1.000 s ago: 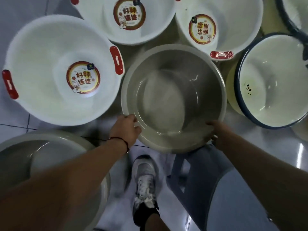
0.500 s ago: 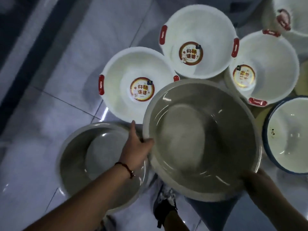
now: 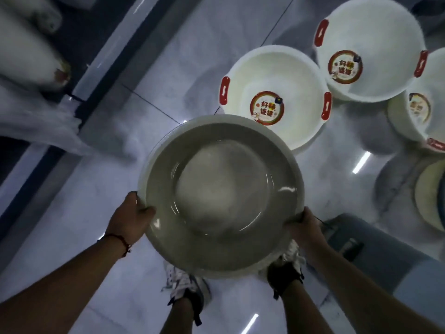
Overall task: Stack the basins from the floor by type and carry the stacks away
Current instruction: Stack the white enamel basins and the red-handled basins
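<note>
In the middle of the head view is a grey plastic basin [image 3: 220, 196], and both my hands hold it. My left hand [image 3: 131, 218] grips its left rim with the thumb inside. My right hand [image 3: 304, 227] grips the right rim. A second grey rim [image 3: 142, 165] shows just under it along the left and bottom, so it sits in or right over another grey basin. Three white basins with red handles and round stickers lie on the floor beyond: one [image 3: 274, 75] touching the grey rim, one [image 3: 368, 27] behind, one [image 3: 409, 121] cut off at right.
A yellowish enamel basin [image 3: 431, 196] lies at the right edge. A grey-blue stool [image 3: 375, 256] stands by my right foot. My shoes [image 3: 185, 283] are under the grey basin. White sacks [image 3: 29, 51] and a dark floor strip [image 3: 79, 102] lie at the upper left.
The grey basin came up from among the white basins and moved left onto the other grey basin. My left hand slid down its left rim. My view swung left.
</note>
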{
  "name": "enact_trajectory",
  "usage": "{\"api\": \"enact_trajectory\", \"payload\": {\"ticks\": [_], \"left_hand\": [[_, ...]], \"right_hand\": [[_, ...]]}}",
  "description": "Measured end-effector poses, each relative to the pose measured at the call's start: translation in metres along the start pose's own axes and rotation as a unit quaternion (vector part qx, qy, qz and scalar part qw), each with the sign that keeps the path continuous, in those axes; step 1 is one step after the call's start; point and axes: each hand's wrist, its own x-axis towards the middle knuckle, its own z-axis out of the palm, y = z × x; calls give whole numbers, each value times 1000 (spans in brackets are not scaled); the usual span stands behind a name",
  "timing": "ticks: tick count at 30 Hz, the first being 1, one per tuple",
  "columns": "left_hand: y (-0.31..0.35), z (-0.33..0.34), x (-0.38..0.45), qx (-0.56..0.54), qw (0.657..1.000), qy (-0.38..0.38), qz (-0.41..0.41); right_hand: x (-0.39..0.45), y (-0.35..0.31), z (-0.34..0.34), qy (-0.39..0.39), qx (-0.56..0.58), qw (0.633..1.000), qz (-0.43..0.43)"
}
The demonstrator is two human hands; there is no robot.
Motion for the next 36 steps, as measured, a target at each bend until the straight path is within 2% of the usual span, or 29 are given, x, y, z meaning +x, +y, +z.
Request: {"api": "enact_trajectory", "payload": {"ticks": [5, 8, 10, 15, 17, 20, 24, 28, 33, 36], "left_hand": [[-53, 10, 4, 42, 998, -39, -26], [-65, 19, 12, 75, 994, -71, -26], [-65, 21, 15, 105, 989, -98, -23], [-42, 16, 12, 246, 959, -121, 68], [-14, 11, -2, 289, 944, -118, 105], [43, -9, -41, 336, 919, -105, 180], [137, -55, -132, 379, 876, -96, 283], [241, -99, -266, 445, 792, -77, 411], [334, -109, -417, 485, 699, -51, 523], [365, -90, -485, 508, 650, -36, 565]], "right_hand": [[37, 43, 43, 80, -145, 986, 1], [40, 47, 48, 85, -172, 981, 4], [36, 42, 47, 57, -190, 980, -1], [4, 10, 39, 9, -198, 979, -43], [-16, -7, 27, 4, -196, 978, -63], [-62, -34, -11, -5, -270, 960, -75], [-165, -66, -99, 32, -284, 953, -103], [-302, -68, -206, 98, -189, 972, -97], [-427, -9, -302, 158, -71, 982, -79], [-475, 39, -350, 168, -49, 980, -92]]}}
